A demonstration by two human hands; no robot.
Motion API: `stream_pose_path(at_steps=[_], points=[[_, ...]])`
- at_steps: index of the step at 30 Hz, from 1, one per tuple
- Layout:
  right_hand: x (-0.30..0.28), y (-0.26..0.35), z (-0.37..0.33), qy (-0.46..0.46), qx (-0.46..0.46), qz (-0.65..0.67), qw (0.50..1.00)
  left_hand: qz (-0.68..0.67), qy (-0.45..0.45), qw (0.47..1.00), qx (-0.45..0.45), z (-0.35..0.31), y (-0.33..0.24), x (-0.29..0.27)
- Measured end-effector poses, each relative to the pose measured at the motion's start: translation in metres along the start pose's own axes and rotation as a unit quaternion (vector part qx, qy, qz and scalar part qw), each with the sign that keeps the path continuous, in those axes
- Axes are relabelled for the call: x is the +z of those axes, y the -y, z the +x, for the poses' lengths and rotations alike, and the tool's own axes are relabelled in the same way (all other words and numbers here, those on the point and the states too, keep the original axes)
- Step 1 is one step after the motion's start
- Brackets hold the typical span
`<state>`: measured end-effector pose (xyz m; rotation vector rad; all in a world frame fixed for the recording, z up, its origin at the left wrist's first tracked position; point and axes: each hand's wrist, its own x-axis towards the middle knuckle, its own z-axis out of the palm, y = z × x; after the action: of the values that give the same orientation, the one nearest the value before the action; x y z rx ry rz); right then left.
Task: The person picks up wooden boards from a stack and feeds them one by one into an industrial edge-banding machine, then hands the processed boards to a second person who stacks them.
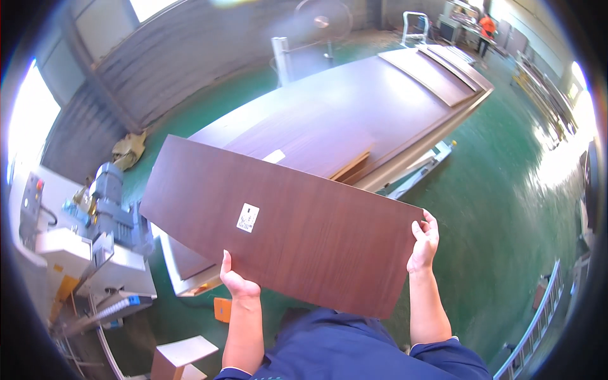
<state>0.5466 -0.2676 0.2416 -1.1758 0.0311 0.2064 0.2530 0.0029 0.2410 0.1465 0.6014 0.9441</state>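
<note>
Panel of dark wood is lifted off the stack; our left hand and right hand grip its edges, not yet set down.

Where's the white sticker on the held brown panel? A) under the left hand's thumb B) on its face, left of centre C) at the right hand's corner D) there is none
B: the white sticker sits on the panel face left of centre, clear of the left hand on the near edge and the right hand at the right end.
</note>
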Motion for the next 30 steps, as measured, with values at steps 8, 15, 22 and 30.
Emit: stream_pose_path(at_steps=[8,15,22,30], points=[[-0.05,0.011,0.075,-0.06,0.047,-0.034,0.997,0.09,-0.028,0.994,-0.052,0.029,0.088,0.037],[-0.083,0.008,0.116,-0.037,0.038,-0.04,0.998,0.103,0.016,0.99,-0.095,0.036,0.122,0.041],[-0.081,0.02,0.141,-0.03,0.072,-0.041,0.996,0.179,0.026,0.979,-0.095,0.053,0.13,0.027],[-0.122,0.0,0.154,0.005,0.107,0.172,0.979,0.196,-0.014,0.975,-0.105,0.055,0.13,0.036]])
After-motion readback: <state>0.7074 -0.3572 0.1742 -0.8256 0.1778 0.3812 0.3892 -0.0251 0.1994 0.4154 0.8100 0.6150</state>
